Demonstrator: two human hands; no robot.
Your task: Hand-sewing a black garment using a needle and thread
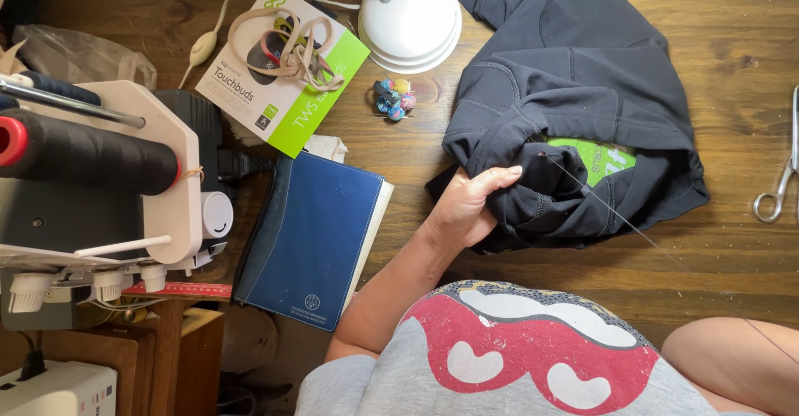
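Observation:
My left hand [470,204] grips a bunched fold of a dark navy garment [574,83] that lies spread on the wooden table [732,25]. A green printed patch [601,156] shows inside the folds. A thin thread [620,216] runs taut from the fold by my fingers down to the lower right. My right hand is out of view; only a bare forearm or knee [736,358] shows at the bottom right. I wear a grey shirt with a red and white print [516,358].
A blue notebook [312,237] lies left of my hand. Behind it sit a white and green box [287,66] with cords on top, a white lamp base [412,17] and a small cluster of coloured beads [394,98]. A thread-spool machine [91,175] stands far left. Scissors [782,175] lie at the right edge.

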